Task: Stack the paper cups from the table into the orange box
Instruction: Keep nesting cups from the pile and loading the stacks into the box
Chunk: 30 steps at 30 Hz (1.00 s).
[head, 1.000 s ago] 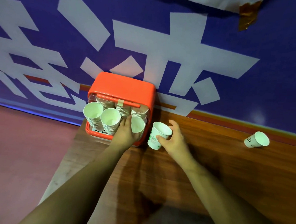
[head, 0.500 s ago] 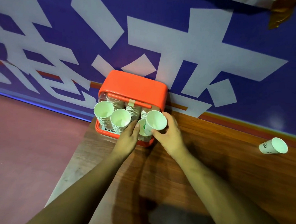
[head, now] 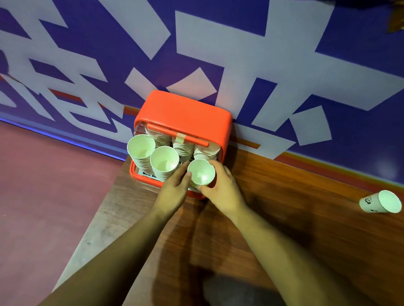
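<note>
A paper cup is gripped by the right hand, fingers curled round its rim, at the front right corner of the orange box, beside two cup stacks. The left hand is laid, fingers straight, against that cup's left side. A second cup is seen lying sideways on the table, well apart.

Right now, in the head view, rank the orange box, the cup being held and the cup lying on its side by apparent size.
1. orange box: clearly largest.
2. held cup and tipped cup: they look about alike; the tipped one lies farther off, so I won't rank them.
</note>
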{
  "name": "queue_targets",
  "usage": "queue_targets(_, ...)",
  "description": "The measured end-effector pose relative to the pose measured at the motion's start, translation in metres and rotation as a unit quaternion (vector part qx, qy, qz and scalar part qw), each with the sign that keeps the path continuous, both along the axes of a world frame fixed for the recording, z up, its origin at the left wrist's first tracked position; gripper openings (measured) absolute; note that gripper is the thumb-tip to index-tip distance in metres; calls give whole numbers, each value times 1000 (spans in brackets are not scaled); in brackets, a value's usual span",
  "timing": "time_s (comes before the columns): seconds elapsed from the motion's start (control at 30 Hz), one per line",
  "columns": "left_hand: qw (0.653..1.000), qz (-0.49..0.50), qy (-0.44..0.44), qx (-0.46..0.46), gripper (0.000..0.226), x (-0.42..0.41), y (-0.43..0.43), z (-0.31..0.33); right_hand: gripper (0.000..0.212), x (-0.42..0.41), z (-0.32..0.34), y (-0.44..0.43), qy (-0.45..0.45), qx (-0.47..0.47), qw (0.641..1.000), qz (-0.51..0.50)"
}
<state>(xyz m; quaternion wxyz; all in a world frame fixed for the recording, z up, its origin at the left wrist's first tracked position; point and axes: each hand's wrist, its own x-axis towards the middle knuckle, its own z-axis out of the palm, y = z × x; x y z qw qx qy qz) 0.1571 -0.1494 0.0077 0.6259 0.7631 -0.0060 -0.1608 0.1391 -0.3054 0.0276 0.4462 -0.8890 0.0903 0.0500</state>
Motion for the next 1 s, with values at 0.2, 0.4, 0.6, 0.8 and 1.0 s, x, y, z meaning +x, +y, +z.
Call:
queue_targets(0.2, 993, 0, -26, 116, 42, 4, -2, -17, 70, 2, -13, -3, 25, 17, 1000, -5)
queue_targets(0.4, 989, 44, -19, 139, 35, -9, -11, -4, 74, -3, -14, -13, 47, 45, 998, -7)
queue_targets(0.6, 978, 80, 1, 194, 18, -52, -12, -16, 61, -61, -19, -85, 88, -11, 995, -54)
queue_targets(0.8, 959, -105, -15, 263, 6, -71, -96, -13, 56, -144, -24, -209, 162, -100, 976, -108)
queue_targets(1.0, 925, -231, -63, 293, 29, -74, -249, 11, 57, -203, -16, -346, 203, -145, 957, -149)
